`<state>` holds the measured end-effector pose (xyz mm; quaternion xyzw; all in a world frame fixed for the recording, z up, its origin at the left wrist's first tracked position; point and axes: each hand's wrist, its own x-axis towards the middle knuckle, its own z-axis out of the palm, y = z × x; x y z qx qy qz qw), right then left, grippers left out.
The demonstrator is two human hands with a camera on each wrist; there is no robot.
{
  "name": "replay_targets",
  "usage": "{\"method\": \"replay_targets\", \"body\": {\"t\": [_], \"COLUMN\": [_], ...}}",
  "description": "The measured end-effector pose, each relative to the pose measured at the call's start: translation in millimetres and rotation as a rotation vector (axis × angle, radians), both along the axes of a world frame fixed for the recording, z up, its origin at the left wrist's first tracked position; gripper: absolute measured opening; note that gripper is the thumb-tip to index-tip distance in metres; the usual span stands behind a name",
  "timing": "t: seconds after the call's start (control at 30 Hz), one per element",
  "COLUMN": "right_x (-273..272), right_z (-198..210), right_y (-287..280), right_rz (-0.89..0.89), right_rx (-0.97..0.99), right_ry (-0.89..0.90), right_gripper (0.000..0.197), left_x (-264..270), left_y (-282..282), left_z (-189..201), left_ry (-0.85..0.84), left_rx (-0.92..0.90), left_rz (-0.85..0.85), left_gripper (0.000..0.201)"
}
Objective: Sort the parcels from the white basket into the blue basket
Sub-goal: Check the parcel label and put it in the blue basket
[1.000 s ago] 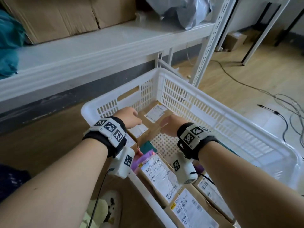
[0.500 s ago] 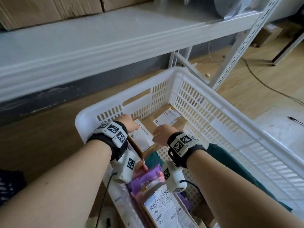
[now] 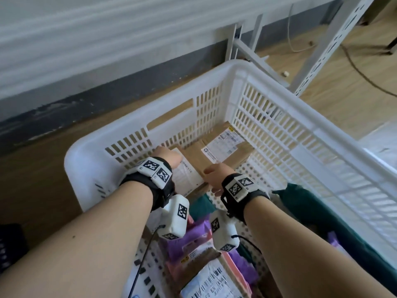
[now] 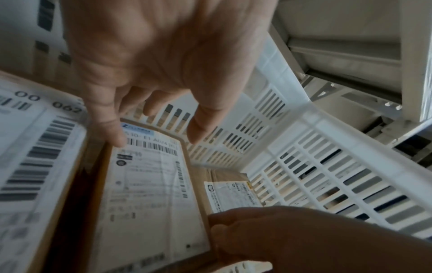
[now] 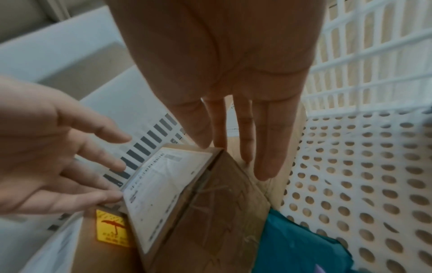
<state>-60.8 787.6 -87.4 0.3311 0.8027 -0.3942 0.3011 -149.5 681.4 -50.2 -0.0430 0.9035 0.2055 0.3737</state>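
A: From the head view, what's where?

B: Both hands are down in the far corner of the white basket point(image 3: 279, 108). The left hand point(image 3: 166, 157) and the right hand point(image 3: 216, 176) sit on either side of a tilted brown box point(image 3: 189, 175) with a white label up. Behind it lies a second box point(image 3: 225, 147), flat on the basket floor. Nearer the person are purple bags point(image 3: 193, 239), a teal bag point(image 3: 311, 214) and another labelled parcel point(image 3: 211, 282). The fingers are hidden behind the wrists here, so I cannot tell their state from this view.

A: And the left wrist view?

B: The left hand point(image 4: 158, 61) hangs over the box point(image 4: 149, 194), fingers relaxed and slightly apart, one fingertip touching the label's top edge by the barcode. The right hand point(image 4: 292, 238) comes in at the bottom, fingers against the box's right side. The second box point(image 4: 231, 188) lies beyond, against the basket point(image 4: 327, 138) wall.

A: The right wrist view?

B: The right hand point(image 5: 233, 83) has straight fingers held close together, tips at the box's point(image 5: 187, 194) upper corner and far side. The left hand point(image 5: 53, 151) has spread fingers, their tips at the label's left edge. The box stands tilted on an edge. A yellow sticker point(image 5: 112, 229) shows on a parcel below, and the teal bag point(image 5: 304, 245) lies at the right.
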Motion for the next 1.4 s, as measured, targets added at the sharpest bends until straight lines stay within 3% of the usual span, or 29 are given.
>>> {"method": "replay_targets", "body": {"t": [0.07,0.17,0.3,0.37,0.4,0.47,0.67,0.77,0.9,0.93,1.0,1.03,1.13,1.27,1.4], "right_x": [1,2,5,7,7,7,26,45,86,98,123,136,175,221,254], "right_z": [-2,-3,11,20,26,42,90,114,152,163,188,200,231,248,239], "right_y": [-1,-1,6,8,7,4,-6,-11,-14,-13,-9,-6,-1,0,2], "right_rz": [-0.049,-0.134,-0.3,-0.327,-0.34,-0.356,-0.371,-0.4,-0.469,-0.496,-0.552,-0.568,-0.584,-0.648,-0.706], "right_rx": [-0.059,-0.177,-0.346,-0.388,-0.399,-0.385,-0.317,-0.298,-0.278,-0.31,-0.392,-0.43,-0.471,-0.485,-0.512], "right_ry": [0.003,0.017,0.029,0.072,0.11,0.161,0.234,0.257,0.36,0.411,0.513,0.554,0.621,0.722,0.782], "right_gripper": [0.035,0.038,0.021,0.017,0.013,0.011,0.014,0.028,0.03,0.034,0.045,0.048,0.05,0.038,0.038], "left_x": [-1,-4,-5,-3,1,7,34,53,82,91,100,107,131,165,190], "left_y": [0,-1,-7,-14,-18,-24,-41,-44,-47,-49,-49,-48,-45,-38,-30], "left_z": [-1,5,13,16,19,28,68,97,138,150,160,170,194,199,208], "left_ry": [-0.002,-0.006,-0.003,-0.044,-0.078,-0.116,-0.161,-0.13,-0.202,-0.259,-0.321,-0.333,-0.299,-0.373,-0.379], "left_rx": [-0.016,-0.013,0.049,0.123,0.178,0.247,0.35,0.42,0.554,0.598,0.7,0.763,0.878,0.938,0.926], "left_rz": [-0.005,-0.028,0.051,0.132,0.182,0.233,0.236,0.146,0.134,0.13,0.122,0.106,0.055,-0.042,-0.111], "left_gripper": [0.034,0.039,0.03,0.036,0.035,0.013,0.018,0.013,0.019,0.031,0.078,0.085,0.066,0.069,0.064]}}
